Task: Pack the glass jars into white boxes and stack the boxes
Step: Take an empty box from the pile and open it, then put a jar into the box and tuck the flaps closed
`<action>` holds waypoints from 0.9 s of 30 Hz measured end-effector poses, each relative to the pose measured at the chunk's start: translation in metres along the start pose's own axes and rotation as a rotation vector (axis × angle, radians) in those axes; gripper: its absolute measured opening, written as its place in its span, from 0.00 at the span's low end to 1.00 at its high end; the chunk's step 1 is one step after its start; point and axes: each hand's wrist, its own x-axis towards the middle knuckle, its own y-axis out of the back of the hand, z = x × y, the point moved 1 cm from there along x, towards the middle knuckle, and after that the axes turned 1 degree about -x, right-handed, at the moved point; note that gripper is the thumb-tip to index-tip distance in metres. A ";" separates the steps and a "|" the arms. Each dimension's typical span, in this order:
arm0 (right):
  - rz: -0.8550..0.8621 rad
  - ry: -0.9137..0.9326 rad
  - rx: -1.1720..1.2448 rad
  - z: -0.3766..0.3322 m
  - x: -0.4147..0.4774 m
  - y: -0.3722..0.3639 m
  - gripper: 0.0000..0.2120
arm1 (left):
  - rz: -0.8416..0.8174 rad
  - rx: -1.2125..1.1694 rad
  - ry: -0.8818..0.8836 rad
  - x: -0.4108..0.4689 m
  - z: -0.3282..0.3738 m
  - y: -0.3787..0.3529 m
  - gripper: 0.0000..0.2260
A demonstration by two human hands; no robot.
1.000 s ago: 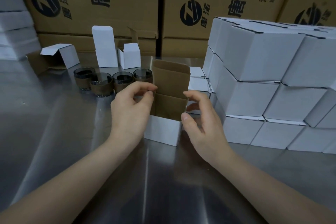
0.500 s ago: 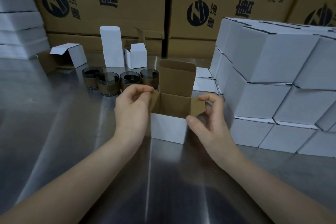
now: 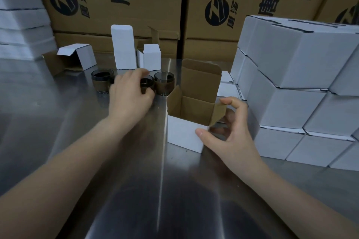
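Observation:
An open white box (image 3: 184, 136) with a brown inside stands on the steel table, its lid flap upright. My right hand (image 3: 231, 136) holds it at the right corner, thumb on the front face and index finger on the side flap. A row of dark glass jars sits to the left behind it. The leftmost jar (image 3: 102, 81) and the rightmost jar (image 3: 164, 83) stand free. My left hand (image 3: 130, 93) reaches over the middle of the row, with its fingers curled round a jar (image 3: 146, 83) and another jar hidden beneath it.
A tall stack of closed white boxes (image 3: 303, 64) fills the right side. Empty white boxes (image 3: 123, 48) stand at the back, and one lies on its side (image 3: 77, 58). Brown cartons (image 3: 116, 0) wall the rear. White flat packs (image 3: 19, 15) are piled at far left.
My left hand let go of the box's left flap and moved left and back onto the jars. My right hand stayed at the box's right side, and the side flaps now stand open.

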 end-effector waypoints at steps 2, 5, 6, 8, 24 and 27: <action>0.006 -0.002 -0.002 0.001 0.001 0.000 0.32 | -0.074 0.180 0.021 0.024 -0.012 -0.002 0.26; 0.006 -0.015 -0.003 0.002 0.001 0.000 0.32 | -0.200 0.318 0.052 0.055 -0.023 -0.008 0.30; 0.006 -0.018 -0.004 0.002 0.001 0.001 0.32 | -0.250 0.356 0.056 0.062 -0.026 -0.009 0.30; 0.003 -0.021 0.004 0.003 0.002 0.001 0.32 | -0.353 0.423 0.063 0.072 -0.031 -0.013 0.30; 0.002 -0.023 -0.004 0.003 0.000 0.002 0.32 | -0.076 -0.364 0.127 0.032 -0.006 0.027 0.26; -0.006 -0.014 -0.012 0.002 0.000 0.001 0.32 | -0.075 -0.577 0.160 0.016 0.014 0.050 0.19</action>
